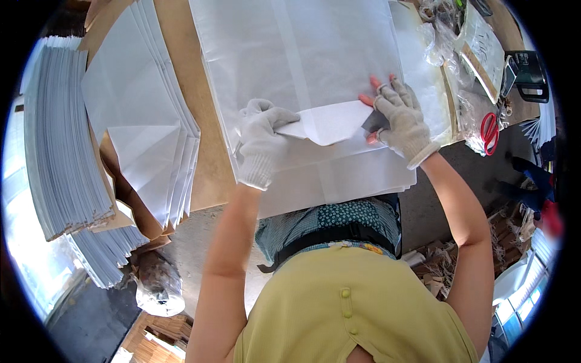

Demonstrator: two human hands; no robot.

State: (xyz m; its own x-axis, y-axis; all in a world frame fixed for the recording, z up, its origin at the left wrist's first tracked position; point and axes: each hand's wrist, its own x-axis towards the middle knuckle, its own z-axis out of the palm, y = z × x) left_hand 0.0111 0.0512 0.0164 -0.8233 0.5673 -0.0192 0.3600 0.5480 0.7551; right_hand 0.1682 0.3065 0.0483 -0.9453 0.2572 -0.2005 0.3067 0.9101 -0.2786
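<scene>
A stack of large white paper sheets (339, 54) lies before me on the table, with a lighter strip down its middle. My left hand (261, 136), in a pale knit glove, is closed on the left end of a folded white paper flap (333, 123). My right hand (399, 118) rests at the flap's right end, its glove leaving the fingertips bare. Between its thumb and forefinger sits a dark grey flat piece (376, 121), partly hidden by the hand; its other fingers are spread on the paper.
Folded white paper bags (142, 91) fan out at left, beside a tall stack of paper edges (63, 139). On the right are red-handled scissors (489, 133), clear plastic wrapping (445, 36) and a black container (529, 75). A plastic-wrapped bundle (158, 287) stands on the floor, lower left.
</scene>
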